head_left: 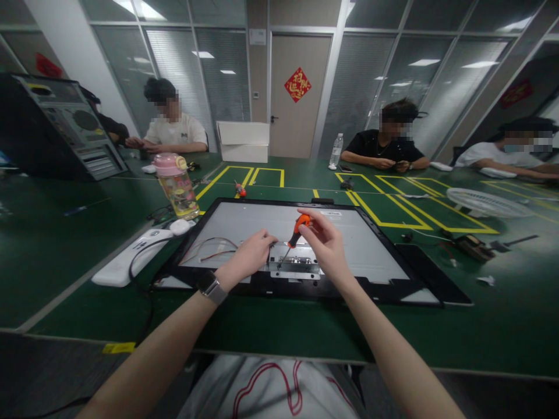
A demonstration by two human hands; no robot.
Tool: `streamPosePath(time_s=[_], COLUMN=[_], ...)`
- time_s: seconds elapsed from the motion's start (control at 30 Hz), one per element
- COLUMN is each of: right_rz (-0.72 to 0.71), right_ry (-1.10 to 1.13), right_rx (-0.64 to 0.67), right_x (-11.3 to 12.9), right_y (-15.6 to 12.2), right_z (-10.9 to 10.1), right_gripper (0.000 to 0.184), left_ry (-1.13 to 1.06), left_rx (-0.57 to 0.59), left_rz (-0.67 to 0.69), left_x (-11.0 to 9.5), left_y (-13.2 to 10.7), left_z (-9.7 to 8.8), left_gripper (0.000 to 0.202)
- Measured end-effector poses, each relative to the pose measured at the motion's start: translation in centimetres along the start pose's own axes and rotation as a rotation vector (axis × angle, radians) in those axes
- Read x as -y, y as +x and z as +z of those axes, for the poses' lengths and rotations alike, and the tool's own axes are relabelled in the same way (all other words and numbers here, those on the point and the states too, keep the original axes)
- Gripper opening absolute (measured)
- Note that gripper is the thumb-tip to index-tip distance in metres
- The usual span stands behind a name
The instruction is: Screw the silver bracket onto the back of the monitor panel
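Note:
An orange and black screwdriver (299, 228) is in my right hand (325, 241), its handle between thumb and fingers. The shaft slants down to the left, and its tip meets a metal bracket (293, 266). My left hand (254, 254) is closed at the left end of that bracket, its fingertips pressed together at the edge; whatever they grip is too small to make out. Beneath both hands lies a flat monitor panel (371, 250) with a grey back and black frame. Thin wires (218, 251) rest on the panel, left of my left hand.
A white power bank (131, 256) with a black cable and a pink-lidded bottle (177, 186) stand left of the panel. A computer tower (65, 128) is far left. A red screwdriver (240, 189) lies beyond the panel, and a dark flat piece (430, 273) adjoins its right side. Several people sit opposite.

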State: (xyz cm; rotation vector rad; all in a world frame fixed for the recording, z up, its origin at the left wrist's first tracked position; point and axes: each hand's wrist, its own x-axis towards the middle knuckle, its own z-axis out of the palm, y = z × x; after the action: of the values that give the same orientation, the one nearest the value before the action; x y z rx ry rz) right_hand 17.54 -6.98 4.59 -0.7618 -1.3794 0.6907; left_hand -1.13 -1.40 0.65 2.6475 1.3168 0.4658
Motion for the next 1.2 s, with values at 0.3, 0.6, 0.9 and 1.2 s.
streamPosePath(time_s=[0.3, 0.6, 0.9, 1.2], right_rz=[-0.026, -0.053, -0.099, -0.085], right_ry=[0.022, -0.054, -0.098, -0.084], right_rx=[0.069, 0.055, -0.018, -0.016], right_x=[-0.64, -0.35, -0.68, -0.35], right_y=[-0.11, -0.14, -0.1, -0.1], right_z=[0.15, -0.07, 0.23, -0.09], right_gripper=[0.031, 0.032, 0.022, 0.023], left_ry=[0.005, 0.017, 0.01, -0.002], left_rx=[-0.002, 0.006, 0.006, -0.003], left_rz=[0.002, -0.006, -0.004, -0.007], left_x=[0.07, -0.22, -0.06, 0.01], left_y=[0.03, -0.01, 0.04, 0.07], left_z=[0.19, -0.15, -0.01, 0.2], left_gripper=[0.038, 0.038, 0.039, 0.039])
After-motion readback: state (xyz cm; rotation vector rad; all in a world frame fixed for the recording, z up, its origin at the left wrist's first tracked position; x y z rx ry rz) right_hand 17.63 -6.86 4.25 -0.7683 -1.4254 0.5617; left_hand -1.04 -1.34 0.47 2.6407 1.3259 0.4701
